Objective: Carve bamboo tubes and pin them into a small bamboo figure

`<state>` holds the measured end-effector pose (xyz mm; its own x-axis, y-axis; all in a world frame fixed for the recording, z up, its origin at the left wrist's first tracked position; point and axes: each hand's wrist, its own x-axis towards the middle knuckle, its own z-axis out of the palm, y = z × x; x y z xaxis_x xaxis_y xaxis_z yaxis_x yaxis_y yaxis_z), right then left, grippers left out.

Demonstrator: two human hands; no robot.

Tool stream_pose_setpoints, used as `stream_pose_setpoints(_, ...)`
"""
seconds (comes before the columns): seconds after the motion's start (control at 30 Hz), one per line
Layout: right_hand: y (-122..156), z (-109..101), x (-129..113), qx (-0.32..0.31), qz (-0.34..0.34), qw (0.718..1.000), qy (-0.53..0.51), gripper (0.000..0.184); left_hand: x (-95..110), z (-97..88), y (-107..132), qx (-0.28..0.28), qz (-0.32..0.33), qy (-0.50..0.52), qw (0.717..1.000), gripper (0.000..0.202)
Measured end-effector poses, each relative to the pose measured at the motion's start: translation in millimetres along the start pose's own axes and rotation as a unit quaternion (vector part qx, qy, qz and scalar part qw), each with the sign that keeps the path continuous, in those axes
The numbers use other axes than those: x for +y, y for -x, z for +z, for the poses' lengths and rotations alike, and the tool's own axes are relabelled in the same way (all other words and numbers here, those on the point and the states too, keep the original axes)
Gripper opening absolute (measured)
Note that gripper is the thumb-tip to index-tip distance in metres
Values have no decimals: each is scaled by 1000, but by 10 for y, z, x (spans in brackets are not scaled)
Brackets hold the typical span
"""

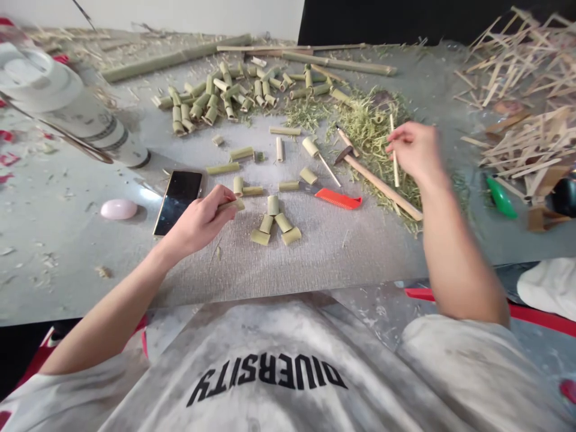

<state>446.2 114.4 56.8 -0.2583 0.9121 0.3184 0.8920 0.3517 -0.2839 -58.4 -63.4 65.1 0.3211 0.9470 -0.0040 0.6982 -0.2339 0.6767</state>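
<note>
My left hand (207, 215) is closed on a short split bamboo piece (233, 206), just right of the phone (177, 201). My right hand (411, 147) pinches a thin bamboo stick (394, 150), held upright above the pile of green shavings (371, 117). Between the hands, several cut bamboo segments (273, 205) are laid out in a branching figure. Behind them are more loose bamboo pieces (242, 153). A red utility knife (337, 198) lies beside a hammer (382, 183) with a wooden handle. One bamboo tube (310, 146) has a thin stick (330, 170) at its end.
A heap of bamboo segments (211, 99) lies farther back, before long bamboo poles (175, 60). Thin wooden strips (526, 138) pile up at right, near a green object (501, 196). At left stand a large white bottle (81, 105) and a pink oval object (119, 209).
</note>
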Motion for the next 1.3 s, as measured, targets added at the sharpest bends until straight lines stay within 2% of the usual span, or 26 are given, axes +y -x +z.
stream_pose_setpoints(0.07, -10, -106, -99, 22, 64, 993, -97, 19, -8, 13, -4, 18, 22, -35, 999, 20)
stream_pose_setpoints(0.13, -10, -207, -294, 76, 139, 966, -206, 9, -36, 40, -18, 45, 44, -52, 997, 21)
stream_pose_setpoints(0.2, 0, -298, -599, 113, 142, 954, -237, 18, -80, 70, -36, 64, 60, -59, 994, 23)
stream_pose_setpoints(0.23, 9, -339, -792, 121, 120, 956, -237, 18, -106, 83, -43, 70, 66, -63, 993, 24)
stream_pose_setpoints(0.3, 35, -413, -1240, 126, 67, 961, -236, 32, -160, 100, -51, 75, 79, -77, 991, 25)
stream_pose_setpoints(0.37, 69, -463, -1722, 100, 6, 962, -253, 30, -211, 106, -50, 81, 94, -97, 988, 25)
stream_pose_setpoints(0.43, 102, -461, -2173, 25, -54, 956, -289, 37, -254, 108, -42, 90, 106, -111, 984, 24)
stream_pose_setpoints(0.53, 137, -324, -2686, -43, -144, 914, -378, 38, -295, 118, -29, 102, 118, -116, 981, 25)
stream_pose_setpoints(0.6, 151, -155, -2902, -92, -158, 910, -373, 49, -303, 127, -22, 101, 122, -119, 980, 25)
stream_pose_setpoints(0.7, 158, 134, -3067, -144, -177, 914, -334, 63, -296, 130, -12, 92, 115, -124, 981, 23)
stream_pose_setpoints(0.87, 149, 440, -3129, -172, -211, 904, -331, 66, -278, 124, -6, 89, 97, -113, 985, 22)
stream_pose_setpoints(1.07, 154, 527, -3146, -178, -225, 905, -314, 66, -275, 121, -16, 87, 87, -108, 986, 20)
stream_pose_setpoints(1.3, 177, 579, -3172, -150, -251, 919, -264, 71, -293, 104, -28, 80, 93, -103, 987, 22)
